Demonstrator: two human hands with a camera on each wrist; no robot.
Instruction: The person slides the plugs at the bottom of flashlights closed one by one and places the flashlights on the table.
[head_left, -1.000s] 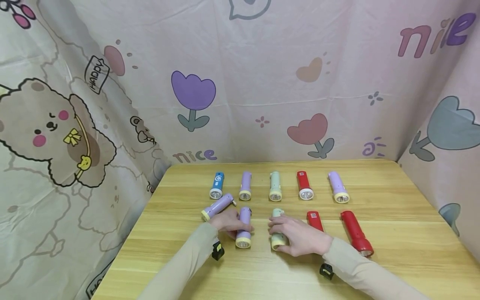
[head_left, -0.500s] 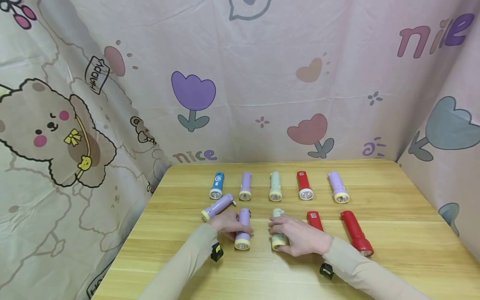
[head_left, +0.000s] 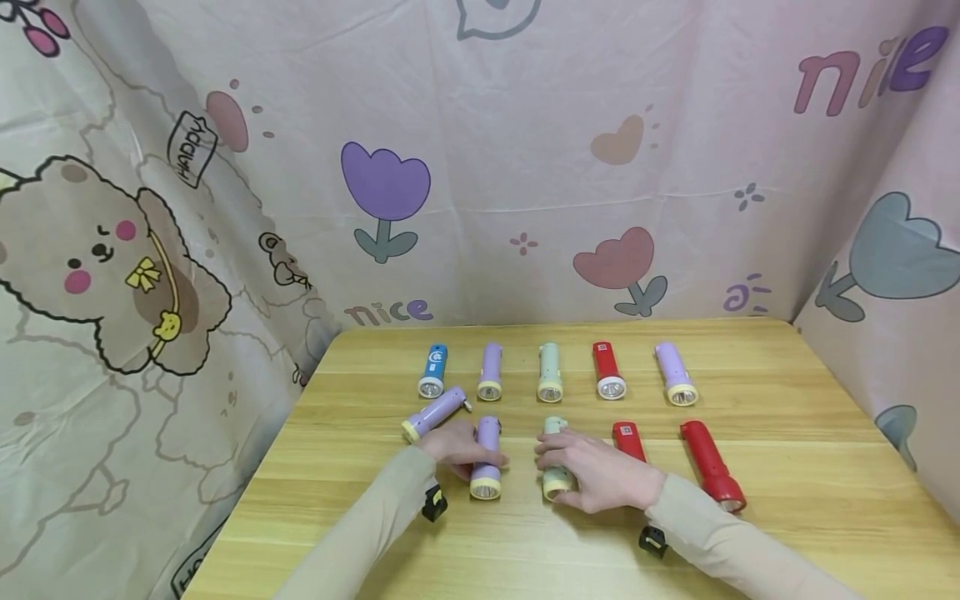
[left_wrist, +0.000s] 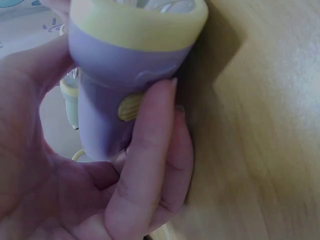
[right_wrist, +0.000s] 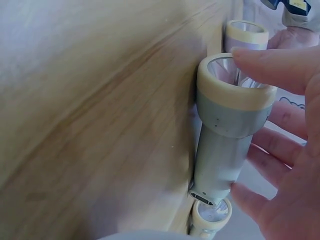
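My left hand point(head_left: 459, 447) grips a purple flashlight point(head_left: 486, 477) with a cream head, its lens pointing toward me. In the left wrist view, fingers curl along that purple flashlight point(left_wrist: 102, 95) beside its yellow switch. My right hand point(head_left: 600, 473) lies over a pale green flashlight point(head_left: 556, 482) on the table. The right wrist view shows the thumb on the cream rim of the green flashlight point(right_wrist: 222, 145), the fingers along its far side. Another purple flashlight point(head_left: 438, 412) lies slanted just beyond my left hand.
Behind, a row holds a blue flashlight point(head_left: 435, 367), a purple one point(head_left: 491, 367), a green one point(head_left: 550, 367), a red one point(head_left: 606, 365) and another purple one point(head_left: 672, 367). Two red flashlights, one partly covered point(head_left: 628, 437) and one larger point(head_left: 708, 458), lie right. Printed curtains point(head_left: 480, 183) surround the table.
Between the first frame and the second, the purple flashlight in my left hand shifted slightly toward me. My right hand and the green flashlight have stayed in place.
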